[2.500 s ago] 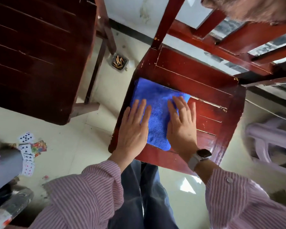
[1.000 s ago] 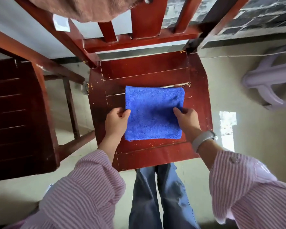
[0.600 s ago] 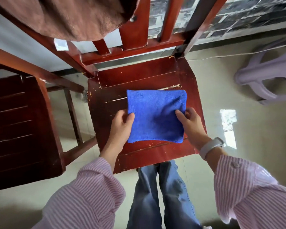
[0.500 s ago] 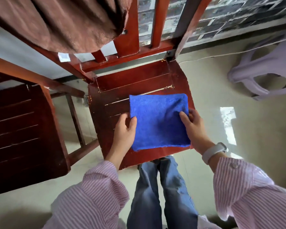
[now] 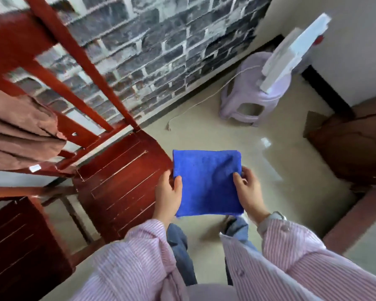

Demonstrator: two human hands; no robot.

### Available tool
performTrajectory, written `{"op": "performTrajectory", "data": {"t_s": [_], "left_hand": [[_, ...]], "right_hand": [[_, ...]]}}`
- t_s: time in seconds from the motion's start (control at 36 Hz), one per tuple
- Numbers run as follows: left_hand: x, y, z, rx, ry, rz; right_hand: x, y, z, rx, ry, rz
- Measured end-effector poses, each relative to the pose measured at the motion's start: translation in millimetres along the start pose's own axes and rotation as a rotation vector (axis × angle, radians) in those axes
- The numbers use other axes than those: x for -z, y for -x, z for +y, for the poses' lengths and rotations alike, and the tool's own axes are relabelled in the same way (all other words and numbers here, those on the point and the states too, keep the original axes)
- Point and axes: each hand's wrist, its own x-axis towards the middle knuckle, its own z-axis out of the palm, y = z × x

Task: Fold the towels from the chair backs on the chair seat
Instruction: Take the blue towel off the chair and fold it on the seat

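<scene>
The folded blue towel is being held flat in the air, off the chair seat and just to the right of its front right corner, over the floor. The left hand is gripping the towel's left edge, thumb lying on top and fingers curled beneath; the right hand is gripping the right edge the same way, thumb on top. The two hands are sitting apart, with the towel spanning the gap between them. The chair seat is showing bare red wood with scuffed slats. A brown towel is hanging over the chair back, up and to the left of the seat. A second dark red chair is standing to the left of the seat. A pale purple plastic stool is standing well to the right of the seat, against the grey brick wall. Striped pink sleeves are covering both forearms.
</scene>
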Motion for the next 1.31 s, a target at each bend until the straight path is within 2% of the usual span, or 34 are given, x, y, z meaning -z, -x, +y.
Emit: {"op": "performTrajectory", "data": {"t_s": [0.25,0.47,0.72,0.97,1.17,1.31], "left_hand": [[-160.1,28.7,158.2,-0.105,-0.032,-0.082],[-304.0,42.3,281.1,-0.26,-0.108,-0.304],[-446.4,30.1,388.1,-0.43,-0.195,-0.545],[-602.1,-9.7,508.1,-0.489,-0.215,-0.734],[-720.5,-35.5,606.9,-0.531,-0.259,-0.801],[-787.7,-43.9,642.6,-0.495,-0.276,-0.818]], "right_hand": [[207.0,-35.5,13.4,0.07,-0.097,0.225],[369.7,-72.5,39.2,0.012,-0.17,0.475],[497.1,-118.9,59.8,-0.072,-0.281,0.707],[627.5,-223.5,60.3,-0.144,-0.354,0.888],[736.9,-309.9,51.8,-0.175,-0.426,0.963],[792.9,-357.4,56.7,-0.156,-0.497,0.974]]}}
